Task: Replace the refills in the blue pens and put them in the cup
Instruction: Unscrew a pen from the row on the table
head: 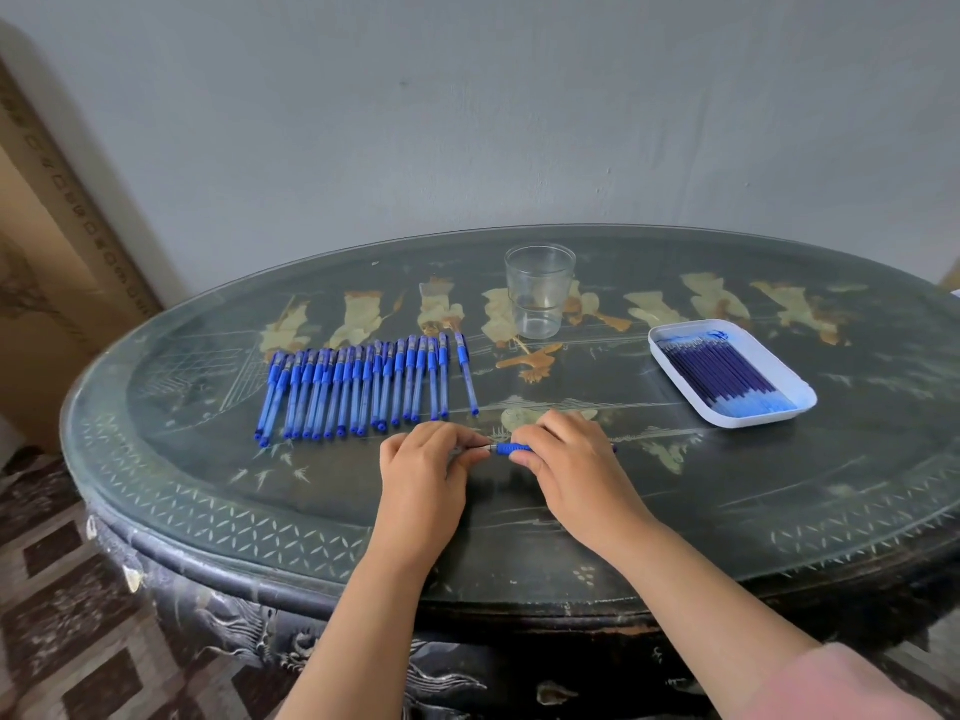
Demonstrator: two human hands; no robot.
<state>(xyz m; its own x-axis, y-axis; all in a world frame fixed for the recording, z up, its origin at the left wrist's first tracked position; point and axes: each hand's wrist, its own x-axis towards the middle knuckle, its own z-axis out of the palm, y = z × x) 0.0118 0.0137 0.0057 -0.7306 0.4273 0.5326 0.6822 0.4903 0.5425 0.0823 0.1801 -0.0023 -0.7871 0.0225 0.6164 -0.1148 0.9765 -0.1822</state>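
One blue pen (511, 449) was held level over the surface (571, 537), well in front of the empty cup (540, 291), its metal tip pinched by the left hand (423, 462) and its grip clasped by the right hand (569, 462), seemingly for unscrewing.

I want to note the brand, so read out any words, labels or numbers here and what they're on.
No text can be read.
blue pens: any barrel print is too small.
white tray of refills: blue marks at its far corner, blurred.
brown panel at left: row of dark marks, blurred.
cup: clear, no text seen.
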